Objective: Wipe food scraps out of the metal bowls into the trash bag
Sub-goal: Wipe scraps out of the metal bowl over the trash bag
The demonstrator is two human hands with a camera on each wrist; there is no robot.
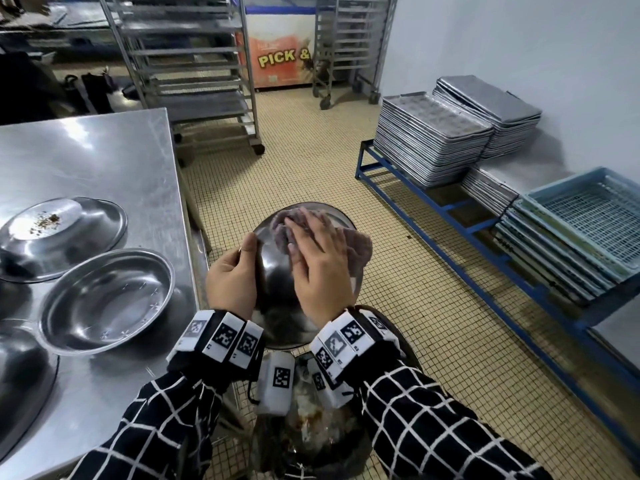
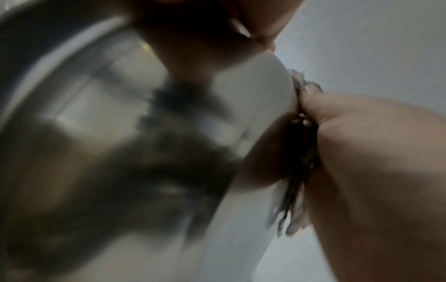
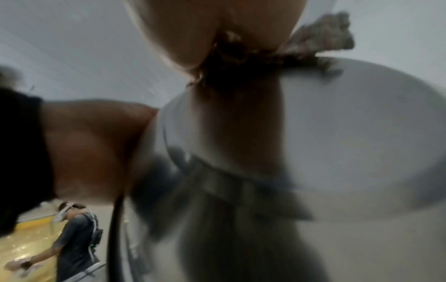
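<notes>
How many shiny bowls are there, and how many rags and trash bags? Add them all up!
Metal bowls: 4 (one with scraps, one clean, one at the table's near edge, one held over the bag)
Rags: 1 (purple rag)
Trash bags: 1 (trash bag)
Total: 6

Left hand (image 1: pixel 231 276) is curled, thumb raised; right hand (image 1: pixel 320 261) is laid flat, fingers spread, just right of it.
</notes>
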